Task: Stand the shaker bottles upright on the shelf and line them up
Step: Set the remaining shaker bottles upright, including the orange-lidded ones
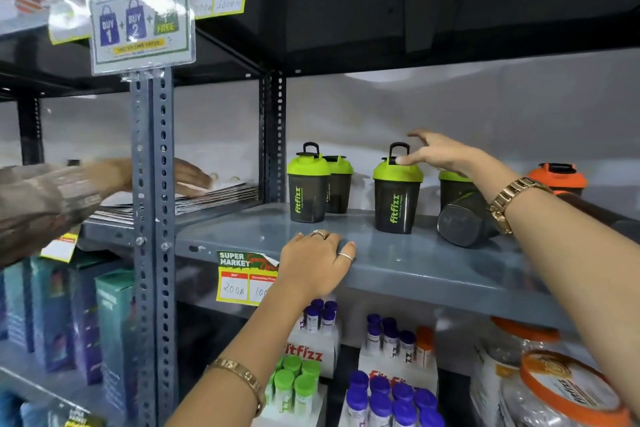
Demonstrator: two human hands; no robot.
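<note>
On the grey shelf (433, 263) stand dark shaker bottles with green lids. One upright bottle (307, 184) is at the left, with a second (338, 185) just behind it. A third upright bottle (396, 194) is in the middle. My right hand (440, 151) hovers at that bottle's lid handle, fingers spread, thumb close to the handle. A dark bottle (464, 222) lies on its side under my right wrist, in front of another green-lidded one (453, 184). An orange-lidded bottle (557, 177) is at the far right. My left hand (317, 260) rests flat on the shelf's front edge.
Another person's arm (52, 198) reaches onto a stack of papers (214, 198) on the neighbouring shelf at left. Perforated uprights (152, 184) split the bays. Small bottles (391, 395) and jars (568, 392) fill the shelf below. A promo sign (138, 3) hangs above.
</note>
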